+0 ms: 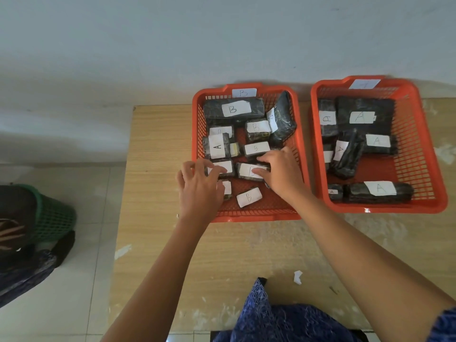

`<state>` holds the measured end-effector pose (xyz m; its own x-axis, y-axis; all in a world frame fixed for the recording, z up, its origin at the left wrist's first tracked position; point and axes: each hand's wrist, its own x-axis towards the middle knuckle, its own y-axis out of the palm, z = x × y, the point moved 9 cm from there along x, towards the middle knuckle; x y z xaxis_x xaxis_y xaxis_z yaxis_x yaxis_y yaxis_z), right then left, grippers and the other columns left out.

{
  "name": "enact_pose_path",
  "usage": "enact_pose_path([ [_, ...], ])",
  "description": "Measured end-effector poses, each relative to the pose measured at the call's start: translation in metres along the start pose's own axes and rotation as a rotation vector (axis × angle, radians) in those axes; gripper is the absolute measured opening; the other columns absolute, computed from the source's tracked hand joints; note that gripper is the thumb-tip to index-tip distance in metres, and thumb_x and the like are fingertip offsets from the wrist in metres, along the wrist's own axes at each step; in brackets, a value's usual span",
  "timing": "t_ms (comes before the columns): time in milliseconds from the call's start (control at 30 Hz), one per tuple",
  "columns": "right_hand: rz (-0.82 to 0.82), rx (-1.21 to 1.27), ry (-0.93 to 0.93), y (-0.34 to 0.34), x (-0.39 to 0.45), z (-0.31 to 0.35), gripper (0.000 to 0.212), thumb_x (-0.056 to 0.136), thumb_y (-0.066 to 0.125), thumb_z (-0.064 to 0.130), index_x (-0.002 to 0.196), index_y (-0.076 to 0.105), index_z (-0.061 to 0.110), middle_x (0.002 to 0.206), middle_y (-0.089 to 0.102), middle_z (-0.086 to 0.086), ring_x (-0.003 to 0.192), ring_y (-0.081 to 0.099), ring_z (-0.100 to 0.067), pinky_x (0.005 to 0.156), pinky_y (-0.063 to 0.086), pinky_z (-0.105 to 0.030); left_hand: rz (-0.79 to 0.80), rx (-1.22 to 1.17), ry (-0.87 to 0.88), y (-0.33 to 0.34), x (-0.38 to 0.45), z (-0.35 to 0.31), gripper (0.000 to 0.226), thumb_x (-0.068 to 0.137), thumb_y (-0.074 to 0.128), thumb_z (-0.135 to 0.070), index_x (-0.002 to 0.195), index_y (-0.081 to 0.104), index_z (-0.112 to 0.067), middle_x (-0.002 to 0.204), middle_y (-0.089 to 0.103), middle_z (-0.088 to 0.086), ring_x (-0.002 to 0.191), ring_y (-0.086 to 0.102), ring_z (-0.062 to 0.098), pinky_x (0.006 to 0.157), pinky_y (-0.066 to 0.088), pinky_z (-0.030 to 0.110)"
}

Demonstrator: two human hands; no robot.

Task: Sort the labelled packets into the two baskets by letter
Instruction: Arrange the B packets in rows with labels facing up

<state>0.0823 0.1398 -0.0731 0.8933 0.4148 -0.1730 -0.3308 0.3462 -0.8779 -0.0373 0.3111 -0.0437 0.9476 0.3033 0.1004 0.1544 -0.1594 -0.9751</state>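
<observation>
Table (158, 169) bare left of B basket (197, 134); hands inside it

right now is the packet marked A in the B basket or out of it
In: the A packet lies inside the left basket, tagged B, among B-labelled packets.

- Two orange baskets: one tagged B (197, 134) mid-frame, one (419, 134) at the right
- About eleven packets in the B basket, one of them labelled A (217, 146)
- About eight A packets (365, 117) in the right basket
- Two hands: left (199, 188), right (281, 172)
- One green bin (54, 215) at lower left
</observation>
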Motion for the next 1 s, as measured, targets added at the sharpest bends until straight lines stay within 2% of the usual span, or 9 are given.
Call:
enact_pose_path([
  [133, -0.056, 0.017, -0.01, -0.008, 0.002, 0.004, 0.042, 0.08, 0.079, 0.037, 0.116, 0.073, 0.016, 0.113, 0.073, -0.001, 0.109, 0.053, -0.021, 0.086, 0.044, -0.033, -0.046, -0.042, -0.028, -0.004, -0.001, 0.0, 0.031, 0.088, 0.073, -0.027, 0.118, 0.069, -0.03, 0.122, 0.059, -0.002, 0.114, 0.04, 0.027, 0.091, 0.038, 0.047],
  [233, -0.098, 0.103, -0.023, -0.015, 0.005, 0.006, 0.024, 0.083, 0.079, 0.027, 0.102, 0.076, 0.013, 0.098, 0.074, -0.002, 0.098, 0.056, -0.016, 0.08, 0.044, -0.029, -0.057, -0.012, -0.083, -0.019, 0.022, 0.006, 0.039, 0.089, 0.069, -0.033, 0.127, 0.063, -0.031, 0.128, 0.059, -0.006, 0.114, 0.042, 0.026, 0.086, 0.034, 0.042],
  [400, -0.103, 0.225, 0.005, -0.02, 0.001, 0.014, 0.009, 0.085, 0.077, 0.016, 0.094, 0.075, 0.015, 0.088, 0.072, 0.005, 0.078, 0.061, -0.005, 0.073, 0.053, -0.025, 0.279, 0.236, -0.017, 0.004, 0.075, -0.002, 0.06, 0.1, 0.053, -0.051, 0.151, 0.038, -0.023, 0.152, 0.044, -0.005, 0.142, 0.031, 0.034, 0.106, 0.033, 0.049],
  [500, -0.106, 0.262, 0.027, -0.02, -0.001, 0.018, 0.008, 0.087, 0.074, 0.013, 0.095, 0.075, 0.014, 0.087, 0.071, 0.006, 0.072, 0.055, 0.004, 0.068, 0.042, -0.009, 0.346, 0.338, 0.045, 0.013, 0.09, -0.005, 0.044, 0.104, 0.053, -0.04, 0.142, 0.046, -0.021, 0.146, 0.054, -0.001, 0.151, 0.021, 0.036, 0.114, 0.025, 0.053],
  [667, -0.137, 0.413, 0.137, -0.034, 0.0, 0.01, 0.009, 0.09, 0.071, 0.018, 0.098, 0.074, 0.018, 0.088, 0.07, 0.01, 0.075, 0.058, 0.004, 0.066, 0.047, -0.012, 0.372, 0.386, 0.033, 0.008, 0.091, 0.005, 0.041, 0.101, 0.058, -0.044, 0.135, 0.056, -0.021, 0.142, 0.054, 0.007, 0.147, 0.026, 0.036, 0.114, 0.027, 0.055],
  [767, -0.096, 0.495, 0.15, -0.051, 0.006, 0.004, 0.018, 0.091, 0.071, 0.029, 0.108, 0.073, 0.025, 0.098, 0.071, 0.016, 0.089, 0.064, -0.001, 0.078, 0.052, -0.018, 0.311, 0.204, -0.05, -0.009, 0.088, 0.008, 0.039, 0.098, 0.059, -0.054, 0.129, 0.061, -0.031, 0.129, 0.065, -0.001, 0.138, 0.039, 0.03, 0.109, 0.029, 0.053],
  [867, 0.045, 0.61, 0.101, -0.065, 0.01, 0.013, 0.037, 0.083, 0.078, 0.037, 0.118, 0.067, 0.032, 0.11, 0.069, 0.019, 0.099, 0.065, 0.002, 0.087, 0.054, -0.025, 0.208, -0.156, -0.082, -0.033, 0.082, -0.007, 0.029, 0.094, 0.066, -0.054, 0.117, 0.065, -0.036, 0.096, 0.072, -0.015, 0.112, 0.059, 0.018, 0.098, 0.031, 0.046],
  [933, 0.147, 0.56, 0.044, -0.071, 0.008, 0.024, 0.05, 0.077, 0.083, 0.04, 0.122, 0.064, 0.035, 0.115, 0.066, 0.021, 0.103, 0.064, 0.002, 0.086, 0.052, -0.025, 0.237, -0.493, -0.064, -0.038, 0.076, -0.028, 0.024, 0.091, 0.075, -0.046, 0.11, 0.069, -0.033, 0.086, 0.07, -0.019, 0.094, 0.067, 0.008, 0.093, 0.047, 0.042],
  [1000, 0.16, 0.482, -0.007, -0.078, 0.005, 0.027, 0.044, 0.076, 0.084, 0.037, 0.116, 0.069, 0.029, 0.105, 0.071, 0.015, 0.094, 0.067, -0.002, 0.082, 0.055, -0.028, 0.316, -0.795, -0.061, -0.036, 0.068, -0.052, 0.031, 0.088, 0.081, -0.036, 0.117, 0.07, -0.029, 0.091, 0.075, -0.017, 0.086, 0.07, 0.0, 0.083, 0.058, 0.031],
])
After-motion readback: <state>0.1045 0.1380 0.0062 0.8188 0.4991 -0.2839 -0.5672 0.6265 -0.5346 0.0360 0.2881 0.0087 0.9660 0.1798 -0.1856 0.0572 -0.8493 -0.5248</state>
